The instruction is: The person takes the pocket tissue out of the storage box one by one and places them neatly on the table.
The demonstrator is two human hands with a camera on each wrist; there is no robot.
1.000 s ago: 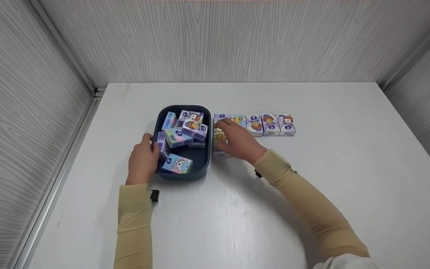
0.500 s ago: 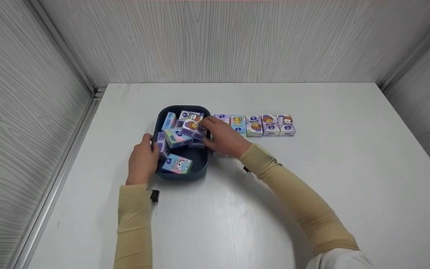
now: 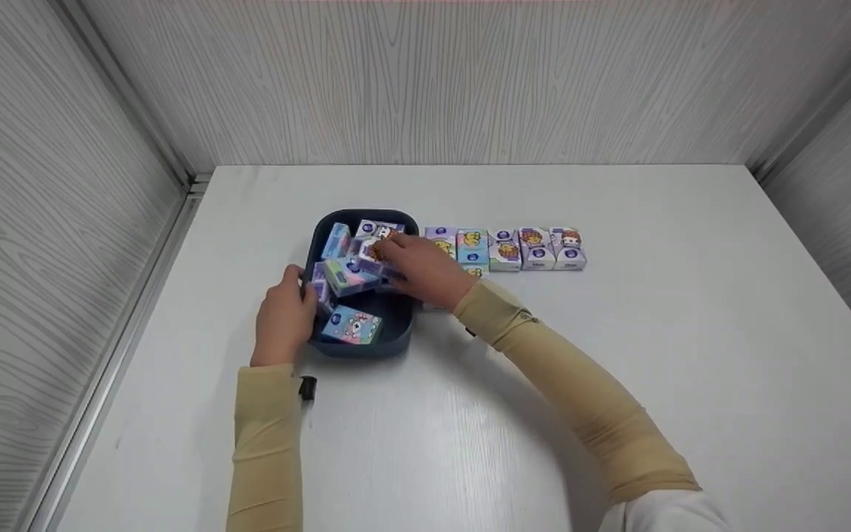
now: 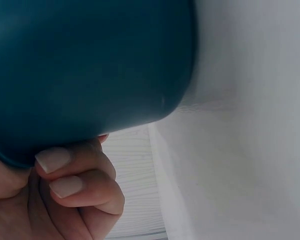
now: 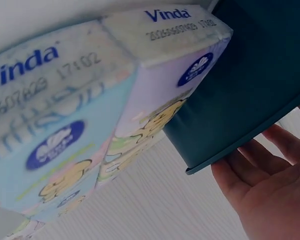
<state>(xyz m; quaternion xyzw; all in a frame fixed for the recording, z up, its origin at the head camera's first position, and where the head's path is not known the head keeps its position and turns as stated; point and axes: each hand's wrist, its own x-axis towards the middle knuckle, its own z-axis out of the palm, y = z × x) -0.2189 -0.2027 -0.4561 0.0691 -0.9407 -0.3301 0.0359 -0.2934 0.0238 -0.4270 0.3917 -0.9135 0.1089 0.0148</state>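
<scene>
A dark teal plastic bin holds several small pocket tissue packs with cartoon prints. My left hand grips the bin's left wall, its curled fingers against the outside in the left wrist view. Over the right rim reaches my right hand, fingers and thumb about the right end of a purple tissue pack on top of the pile. The right wrist view shows that hand at the bin's rim, with its fingertips hidden behind the wall. A blue tissue pack lies apart at the bin's near end.
Right of the bin, tissue packs stand side by side in a row, with more in front at its left end, partly hidden by my right hand. Wood-grain panels enclose the white table at the back and sides.
My right hand has moved left from the packs beside the bin, over the rim and onto the purple tissue pack, which has shifted slightly. My left hand stays on the bin.
</scene>
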